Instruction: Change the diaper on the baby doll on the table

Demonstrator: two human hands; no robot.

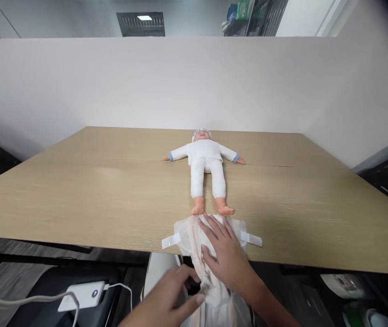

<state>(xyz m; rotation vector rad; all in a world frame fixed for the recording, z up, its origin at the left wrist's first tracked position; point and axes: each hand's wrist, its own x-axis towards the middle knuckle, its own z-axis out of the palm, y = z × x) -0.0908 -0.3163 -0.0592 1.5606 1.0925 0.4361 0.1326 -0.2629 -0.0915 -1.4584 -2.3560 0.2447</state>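
A baby doll [204,169] in white clothes lies on its back on the wooden table [112,190], arms spread, feet toward me. Just below its feet a white diaper [189,236] is spread over the table's near edge, its two tape tabs sticking out left and right. My right hand [226,256] lies flat on the diaper with fingers stretched out toward the doll's feet. My left hand [169,297] is below the table edge, fingers curled and pinching the diaper's hanging lower end.
A white partition wall [194,81] stands behind the table. Below the table edge at the lower left a white power bank [83,295] with a cable lies on a dark surface. Dark floor shows on both sides.
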